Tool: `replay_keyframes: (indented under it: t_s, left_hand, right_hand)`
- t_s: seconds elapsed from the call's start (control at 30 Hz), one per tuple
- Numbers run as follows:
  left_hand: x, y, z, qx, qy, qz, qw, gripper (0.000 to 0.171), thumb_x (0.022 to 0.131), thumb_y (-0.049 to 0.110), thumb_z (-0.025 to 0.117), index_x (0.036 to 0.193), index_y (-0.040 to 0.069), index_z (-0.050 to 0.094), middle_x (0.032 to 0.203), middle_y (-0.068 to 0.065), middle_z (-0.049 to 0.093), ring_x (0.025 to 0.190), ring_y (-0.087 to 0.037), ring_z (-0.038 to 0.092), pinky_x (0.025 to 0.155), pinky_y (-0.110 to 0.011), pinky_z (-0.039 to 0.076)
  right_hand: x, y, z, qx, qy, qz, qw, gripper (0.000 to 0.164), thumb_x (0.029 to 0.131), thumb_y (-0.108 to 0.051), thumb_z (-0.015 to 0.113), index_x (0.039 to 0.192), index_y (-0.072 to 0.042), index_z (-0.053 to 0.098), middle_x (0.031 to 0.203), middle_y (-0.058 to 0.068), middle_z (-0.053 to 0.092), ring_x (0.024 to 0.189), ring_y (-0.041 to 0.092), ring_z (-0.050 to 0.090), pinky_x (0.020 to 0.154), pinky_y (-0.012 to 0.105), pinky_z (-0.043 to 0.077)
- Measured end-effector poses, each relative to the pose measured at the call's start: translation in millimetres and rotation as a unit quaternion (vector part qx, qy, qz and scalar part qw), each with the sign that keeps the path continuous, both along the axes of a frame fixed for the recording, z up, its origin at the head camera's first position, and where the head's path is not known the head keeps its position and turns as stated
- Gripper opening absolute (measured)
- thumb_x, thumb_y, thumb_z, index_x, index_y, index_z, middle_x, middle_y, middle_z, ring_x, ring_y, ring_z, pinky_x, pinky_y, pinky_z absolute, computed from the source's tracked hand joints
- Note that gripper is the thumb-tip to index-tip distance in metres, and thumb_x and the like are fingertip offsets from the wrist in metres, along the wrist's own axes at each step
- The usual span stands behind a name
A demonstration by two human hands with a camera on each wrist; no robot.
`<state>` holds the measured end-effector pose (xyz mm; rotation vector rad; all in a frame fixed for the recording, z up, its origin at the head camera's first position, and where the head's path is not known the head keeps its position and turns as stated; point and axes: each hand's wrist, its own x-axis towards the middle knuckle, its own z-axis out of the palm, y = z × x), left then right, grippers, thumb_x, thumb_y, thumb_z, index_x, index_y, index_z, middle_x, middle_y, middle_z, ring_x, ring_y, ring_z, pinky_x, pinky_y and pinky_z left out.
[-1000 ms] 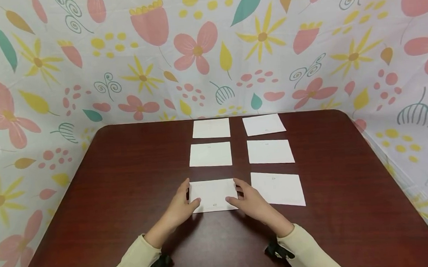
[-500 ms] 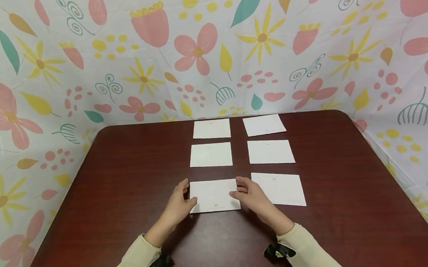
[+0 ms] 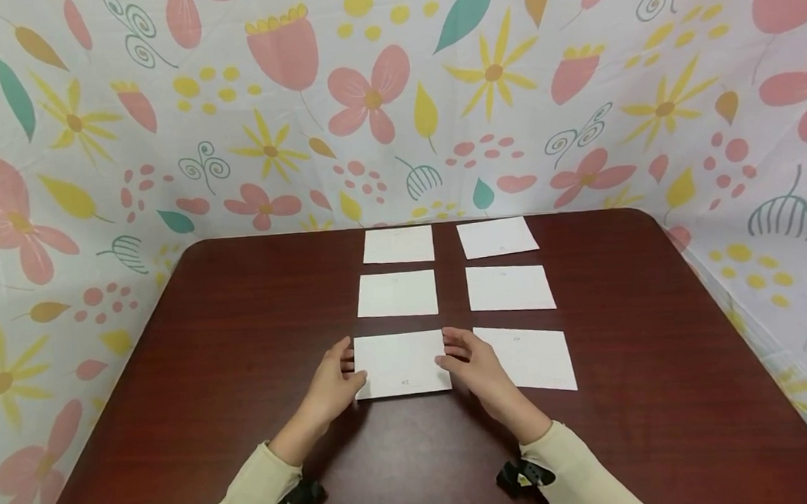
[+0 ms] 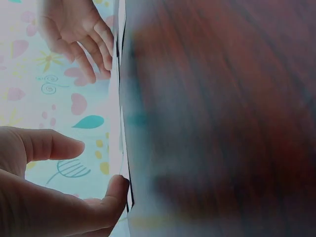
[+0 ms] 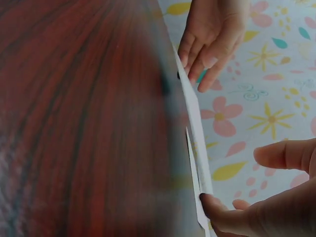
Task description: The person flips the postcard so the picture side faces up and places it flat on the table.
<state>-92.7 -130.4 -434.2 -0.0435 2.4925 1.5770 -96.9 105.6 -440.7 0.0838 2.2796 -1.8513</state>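
A white card [image 3: 402, 364] with a tiny printed mark near its front edge lies at the front left of the group of cards. My left hand [image 3: 330, 384] is at its left edge, fingertips right at the side and the thumb [image 4: 66, 145] held up off the surface. At the opposite edge is my right hand [image 3: 482, 372], its fingers along the side and its thumb [image 5: 281, 154] raised clear too. Seen side-on in the right wrist view, the card [image 5: 193, 106] stands close over the tabletop. Just right of my right hand lies another white card [image 3: 531, 356].
Two white cards, a left one [image 3: 397, 294] and a right one [image 3: 510, 287], form the middle row. Behind them lie a back left card [image 3: 398, 244] and a slightly turned back right card [image 3: 497, 237]. The dark wooden table [image 3: 241, 316] meets a flowered cloth [image 3: 377, 161] at the back.
The front left card has first shifted slightly right, then a little back and left. Both hands have moved slightly with it, and the left thumb now overlaps less of the card.
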Motion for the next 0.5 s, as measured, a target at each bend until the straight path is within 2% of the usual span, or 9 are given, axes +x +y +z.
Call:
replay_keyframes:
  t_s: [0.13, 0.23, 0.33, 0.5]
  left_hand:
    - [-3.3, -2.0, 3.0, -0.003, 0.011, 0.003, 0.9999, 0.064, 0.083, -0.005, 0.061, 0.14, -0.015, 0.034, 0.119, -0.024, 0.051, 0.102, -0.032, 0.054, 0.085, -0.039, 0.049]
    - [-7.6, -2.3, 4.3, 0.009, 0.025, 0.009, 0.9996, 0.056, 0.082, -0.008, 0.059, 0.134, -0.017, 0.042, 0.111, -0.023, 0.055, 0.097, -0.03, 0.056, 0.083, -0.036, 0.05]
    - [-12.6, -2.3, 4.4, 0.026, 0.039, 0.018, 0.9987, 0.044, 0.082, -0.01, 0.058, 0.126, -0.016, 0.052, 0.105, -0.022, 0.059, 0.094, -0.028, 0.058, 0.081, -0.032, 0.05]
    - [-19.5, -3.1, 3.5, 0.05, 0.039, 0.04, 0.9972, 0.027, 0.086, -0.008, 0.059, 0.113, -0.011, 0.061, 0.102, -0.02, 0.064, 0.092, -0.026, 0.06, 0.078, -0.028, 0.05]
  right_hand:
    - [-2.7, 1.0, -0.7, 0.008, 0.015, -0.016, 1.0, 0.048, 0.089, 0.001, 0.062, 0.135, 0.002, 0.05, 0.132, 0.021, 0.053, 0.12, 0.033, 0.052, 0.09, 0.036, 0.048]
    - [-5.8, 3.6, 0.3, 0.017, 0.029, -0.029, 0.999, 0.045, 0.089, 0.001, 0.061, 0.133, 0.0, 0.054, 0.128, 0.019, 0.057, 0.118, 0.03, 0.054, 0.085, 0.03, 0.049]
    - [-9.9, 7.1, 2.2, 0.023, 0.039, -0.039, 0.998, 0.042, 0.089, 0.001, 0.06, 0.131, 0.0, 0.056, 0.123, 0.018, 0.06, 0.114, 0.028, 0.056, 0.083, 0.026, 0.049]
    - [-15.1, 13.3, 7.1, 0.022, 0.055, -0.052, 0.997, 0.033, 0.091, 0.0, 0.061, 0.124, 0.003, 0.062, 0.113, 0.02, 0.065, 0.106, 0.028, 0.06, 0.08, 0.021, 0.048]
